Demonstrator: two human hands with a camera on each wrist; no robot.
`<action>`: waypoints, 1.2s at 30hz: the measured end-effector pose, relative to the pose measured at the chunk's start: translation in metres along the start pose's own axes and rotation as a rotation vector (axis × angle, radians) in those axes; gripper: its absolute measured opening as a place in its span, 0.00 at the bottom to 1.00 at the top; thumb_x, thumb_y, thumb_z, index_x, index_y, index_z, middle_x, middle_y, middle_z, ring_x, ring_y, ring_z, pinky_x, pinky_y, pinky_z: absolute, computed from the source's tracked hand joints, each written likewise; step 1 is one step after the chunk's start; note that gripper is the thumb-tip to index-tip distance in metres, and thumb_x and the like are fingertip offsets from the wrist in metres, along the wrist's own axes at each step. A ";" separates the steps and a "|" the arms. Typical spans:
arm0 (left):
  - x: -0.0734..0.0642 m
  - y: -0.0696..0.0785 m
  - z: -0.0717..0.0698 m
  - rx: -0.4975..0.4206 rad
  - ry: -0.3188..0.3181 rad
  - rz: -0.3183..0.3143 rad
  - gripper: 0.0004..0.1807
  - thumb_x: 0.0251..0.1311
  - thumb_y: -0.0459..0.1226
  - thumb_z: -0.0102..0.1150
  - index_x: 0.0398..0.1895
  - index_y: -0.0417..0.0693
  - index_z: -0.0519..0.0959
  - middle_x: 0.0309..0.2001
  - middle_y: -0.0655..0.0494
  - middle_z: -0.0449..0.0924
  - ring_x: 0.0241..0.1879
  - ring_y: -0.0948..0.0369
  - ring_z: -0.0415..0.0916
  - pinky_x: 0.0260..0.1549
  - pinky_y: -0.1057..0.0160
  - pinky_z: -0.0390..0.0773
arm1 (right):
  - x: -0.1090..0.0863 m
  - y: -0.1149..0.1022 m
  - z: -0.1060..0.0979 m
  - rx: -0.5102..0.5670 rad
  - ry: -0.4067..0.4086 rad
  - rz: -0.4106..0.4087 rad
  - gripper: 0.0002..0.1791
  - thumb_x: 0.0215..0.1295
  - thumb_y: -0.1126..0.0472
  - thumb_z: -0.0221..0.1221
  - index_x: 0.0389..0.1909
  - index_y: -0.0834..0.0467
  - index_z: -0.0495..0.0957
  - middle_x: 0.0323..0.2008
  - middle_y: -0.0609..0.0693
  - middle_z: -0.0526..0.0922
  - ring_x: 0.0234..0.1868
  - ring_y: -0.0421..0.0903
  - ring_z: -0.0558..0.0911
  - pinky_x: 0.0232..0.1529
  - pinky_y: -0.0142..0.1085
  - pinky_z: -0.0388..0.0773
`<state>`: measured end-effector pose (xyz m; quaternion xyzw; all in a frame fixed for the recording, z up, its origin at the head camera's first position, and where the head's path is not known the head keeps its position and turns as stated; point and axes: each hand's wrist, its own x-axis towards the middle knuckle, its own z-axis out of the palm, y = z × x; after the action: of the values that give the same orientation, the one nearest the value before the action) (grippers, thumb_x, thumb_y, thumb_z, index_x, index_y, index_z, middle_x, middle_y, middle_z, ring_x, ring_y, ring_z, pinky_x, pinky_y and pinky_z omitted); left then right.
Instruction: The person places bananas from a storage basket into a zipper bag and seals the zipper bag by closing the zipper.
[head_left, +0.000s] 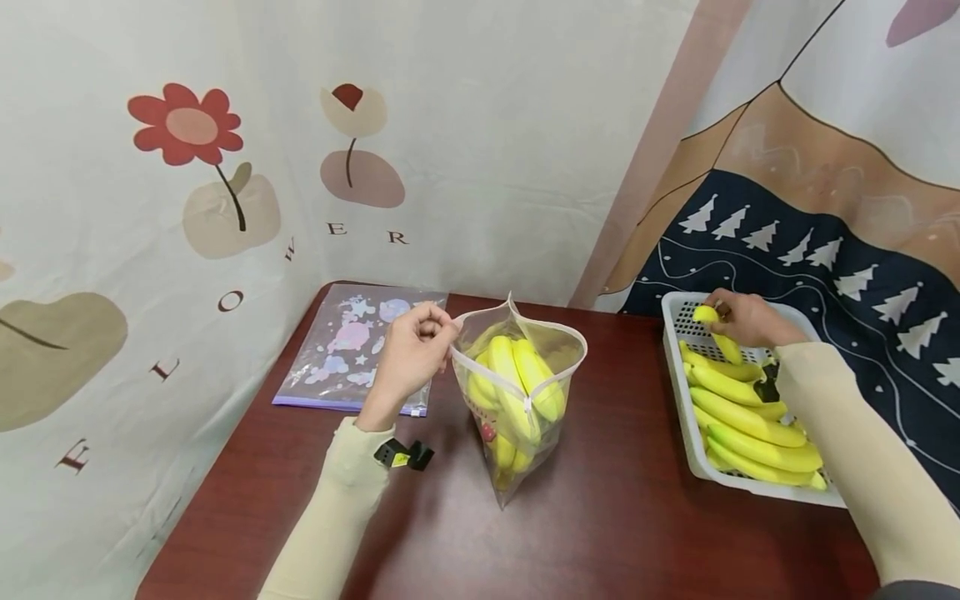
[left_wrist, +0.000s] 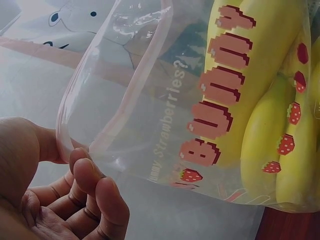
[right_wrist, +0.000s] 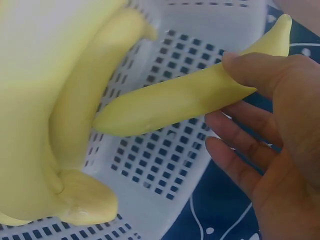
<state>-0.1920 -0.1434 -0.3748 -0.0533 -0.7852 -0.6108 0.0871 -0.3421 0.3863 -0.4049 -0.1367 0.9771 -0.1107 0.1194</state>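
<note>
My left hand [head_left: 415, 347] pinches the top left corner of a clear zip bag [left_wrist: 145, 115] between thumb and fingertips. The bag's white-edged mouth gapes, and several yellow bananas [head_left: 517, 375] stand inside it. Red "BUDDY" lettering and small strawberries are printed on its side in the left wrist view. Over at the far end of a white plastic basket [head_left: 678, 417], my right hand [head_left: 750, 321] holds one banana [right_wrist: 175, 102] between thumb and fingers, near its stem. Several more bananas [head_left: 750, 417] lie in the basket, mostly toward its near end.
Flat on the dark red table [head_left: 615, 517], behind my left hand, lies a second zip bag [head_left: 330, 350] with a purple slider edge and star prints. Printed cloth curtains [head_left: 487, 167] hang along the table's back and sides, close behind the basket.
</note>
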 end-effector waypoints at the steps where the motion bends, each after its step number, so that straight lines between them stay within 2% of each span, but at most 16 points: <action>1: 0.000 0.000 0.000 -0.001 0.001 0.001 0.08 0.68 0.38 0.62 0.32 0.46 0.78 0.15 0.56 0.74 0.15 0.43 0.73 0.12 0.64 0.73 | -0.001 -0.001 -0.002 0.018 0.009 0.009 0.21 0.70 0.61 0.62 0.59 0.64 0.70 0.46 0.69 0.80 0.37 0.54 0.80 0.38 0.46 0.81; 4: 0.000 0.001 0.000 -0.002 0.000 0.001 0.07 0.68 0.37 0.62 0.32 0.45 0.78 0.15 0.57 0.74 0.15 0.42 0.73 0.12 0.64 0.73 | -0.006 -0.006 -0.007 0.075 0.032 0.049 0.23 0.71 0.58 0.62 0.61 0.63 0.69 0.48 0.69 0.80 0.39 0.56 0.81 0.37 0.44 0.81; 7: 0.001 0.001 0.001 0.001 -0.007 0.002 0.08 0.68 0.38 0.62 0.32 0.44 0.78 0.15 0.56 0.74 0.15 0.42 0.73 0.12 0.64 0.73 | -0.012 -0.011 -0.011 0.121 0.056 0.097 0.26 0.72 0.55 0.61 0.63 0.63 0.67 0.52 0.70 0.78 0.45 0.59 0.80 0.43 0.49 0.81; 12: 0.001 0.001 0.003 -0.023 -0.008 0.004 0.08 0.69 0.37 0.62 0.31 0.45 0.77 0.19 0.39 0.75 0.16 0.38 0.71 0.11 0.65 0.72 | -0.020 -0.022 -0.014 0.179 0.136 0.118 0.30 0.73 0.50 0.60 0.66 0.62 0.65 0.56 0.70 0.75 0.53 0.64 0.76 0.52 0.59 0.77; 15: 0.001 0.001 0.005 -0.024 -0.011 0.006 0.09 0.69 0.37 0.62 0.31 0.45 0.77 0.20 0.34 0.75 0.16 0.39 0.72 0.11 0.65 0.72 | -0.025 -0.029 -0.014 0.193 0.204 0.093 0.31 0.73 0.48 0.61 0.66 0.62 0.66 0.56 0.70 0.76 0.54 0.65 0.75 0.54 0.61 0.75; 23: 0.000 0.001 0.008 -0.023 -0.016 0.011 0.09 0.70 0.38 0.62 0.31 0.45 0.77 0.19 0.39 0.75 0.19 0.32 0.72 0.12 0.63 0.74 | -0.033 -0.059 -0.018 0.244 0.348 0.043 0.33 0.71 0.42 0.62 0.66 0.58 0.69 0.53 0.67 0.80 0.55 0.64 0.78 0.57 0.62 0.73; 27: -0.001 0.000 0.010 -0.022 -0.015 0.014 0.09 0.69 0.38 0.62 0.32 0.45 0.77 0.18 0.39 0.75 0.19 0.34 0.72 0.12 0.63 0.73 | -0.037 -0.076 -0.022 0.280 0.388 0.042 0.33 0.70 0.41 0.62 0.66 0.58 0.69 0.52 0.65 0.81 0.55 0.62 0.79 0.56 0.59 0.75; 36: 0.001 -0.002 0.013 -0.010 -0.011 0.012 0.09 0.69 0.38 0.62 0.31 0.45 0.77 0.16 0.50 0.75 0.16 0.41 0.73 0.12 0.65 0.71 | -0.050 -0.112 -0.025 0.354 0.457 0.019 0.33 0.68 0.40 0.63 0.65 0.56 0.71 0.50 0.60 0.83 0.53 0.58 0.82 0.56 0.54 0.76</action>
<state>-0.1939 -0.1308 -0.3795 -0.0618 -0.7821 -0.6140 0.0861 -0.2750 0.3002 -0.3432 -0.0760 0.9454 -0.3063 -0.0811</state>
